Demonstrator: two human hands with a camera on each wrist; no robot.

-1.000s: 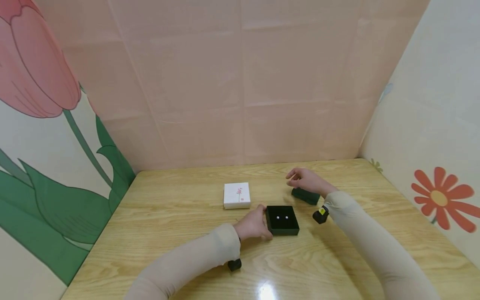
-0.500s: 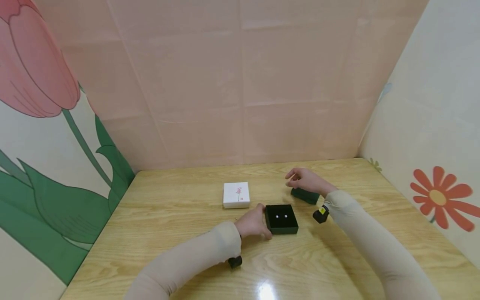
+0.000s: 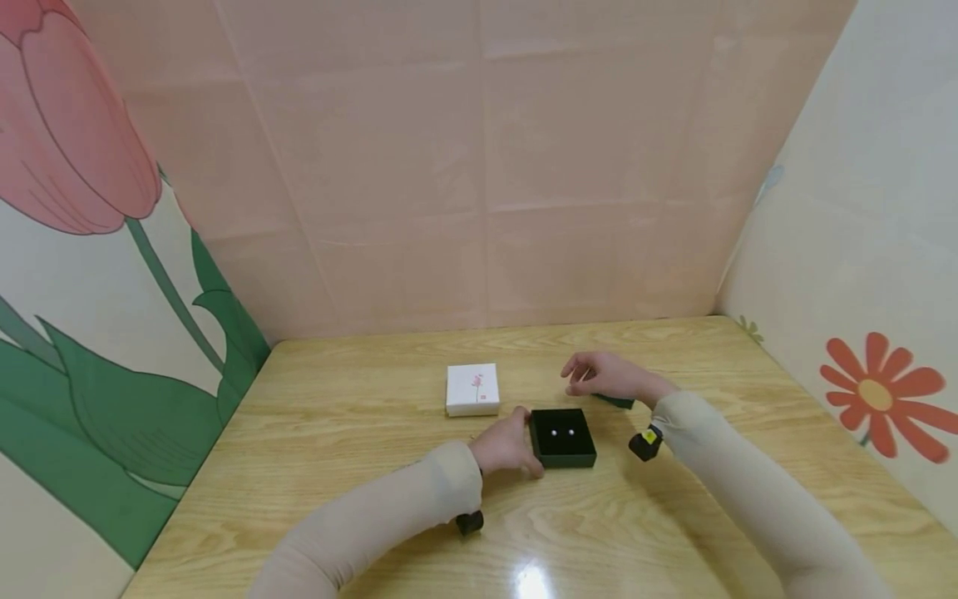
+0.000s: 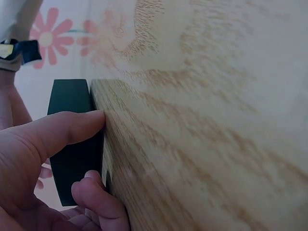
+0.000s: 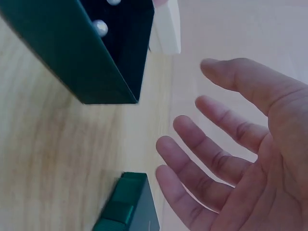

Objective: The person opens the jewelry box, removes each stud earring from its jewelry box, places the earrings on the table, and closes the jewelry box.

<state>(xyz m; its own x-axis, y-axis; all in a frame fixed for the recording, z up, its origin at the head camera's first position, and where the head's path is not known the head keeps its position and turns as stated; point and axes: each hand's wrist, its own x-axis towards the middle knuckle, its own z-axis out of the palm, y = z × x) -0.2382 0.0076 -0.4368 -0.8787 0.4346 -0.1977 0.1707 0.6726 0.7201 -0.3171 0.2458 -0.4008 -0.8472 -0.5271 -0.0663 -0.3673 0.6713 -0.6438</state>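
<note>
On tbl: L fingers grasping grn box; R fingers relaxed, nr grn item.

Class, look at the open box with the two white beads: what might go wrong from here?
1. Only the left hand holds the box, at its left side, so a bump might swivel it.
2. The box is open, so a tilt could spill the beads if they are loose.
3. The right hand is near the green item and might knock it.
</note>
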